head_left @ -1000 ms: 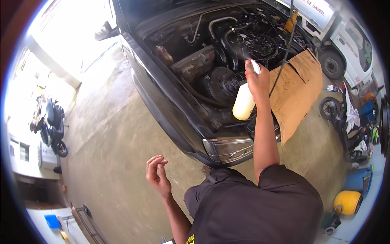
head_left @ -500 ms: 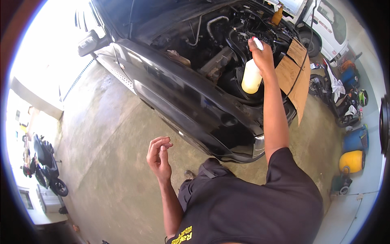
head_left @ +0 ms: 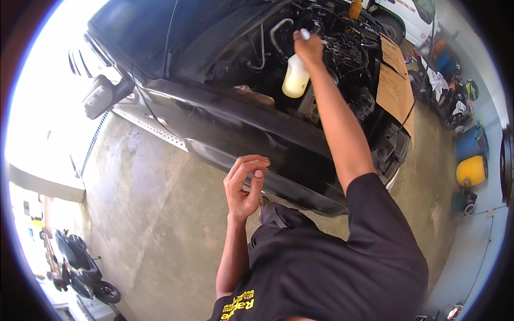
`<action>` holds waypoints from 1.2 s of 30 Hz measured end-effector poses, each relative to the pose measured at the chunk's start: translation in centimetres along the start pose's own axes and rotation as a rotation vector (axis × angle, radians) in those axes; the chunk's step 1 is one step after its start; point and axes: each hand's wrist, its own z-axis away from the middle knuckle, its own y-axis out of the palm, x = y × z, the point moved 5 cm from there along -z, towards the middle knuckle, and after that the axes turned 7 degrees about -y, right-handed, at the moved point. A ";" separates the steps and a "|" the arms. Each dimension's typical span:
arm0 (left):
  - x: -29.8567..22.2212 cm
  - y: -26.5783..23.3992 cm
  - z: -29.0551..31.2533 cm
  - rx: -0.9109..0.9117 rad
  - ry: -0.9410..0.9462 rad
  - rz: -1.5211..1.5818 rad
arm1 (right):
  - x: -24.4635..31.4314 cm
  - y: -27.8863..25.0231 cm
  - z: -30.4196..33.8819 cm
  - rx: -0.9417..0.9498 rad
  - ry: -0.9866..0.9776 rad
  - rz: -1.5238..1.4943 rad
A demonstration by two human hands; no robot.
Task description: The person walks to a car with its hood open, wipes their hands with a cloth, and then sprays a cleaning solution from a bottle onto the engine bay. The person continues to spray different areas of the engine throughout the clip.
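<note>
My right hand is closed around the neck of a spray bottle with pale yellow liquid in it. The arm reaches over the fender of a black car, so the bottle hangs above the open engine bay. Its spray head is mostly hidden by my fingers. My left hand hovers beside the fender, nearer to my body, loosely curved with the thumb apart and nothing in it. On the inner fender edge lies a crumpled, light-brown object whose kind I cannot make out.
Cardboard covers the car's front edge. A brown bottle stands at the bay's far side. The side mirror juts out at left. Beyond are a scooter, a yellow drum, a blue container and a white truck.
My right hand has carried the spray bottle leftward and farther along the engine bay. My left hand has risen and shifted right, closer to the fender. The whole view has shifted too.
</note>
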 end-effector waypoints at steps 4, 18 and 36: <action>1.8 -2.1 -3.4 0.052 0.038 0.009 | -8.9 6.1 0.5 0.010 0.089 0.134; 8.0 -3.7 -17.7 0.216 0.054 0.209 | -14.5 10.6 3.6 0.172 0.466 0.419; 28.0 12.6 -39.9 1.196 -0.130 -0.625 | -12.3 11.5 3.2 -0.022 0.334 0.459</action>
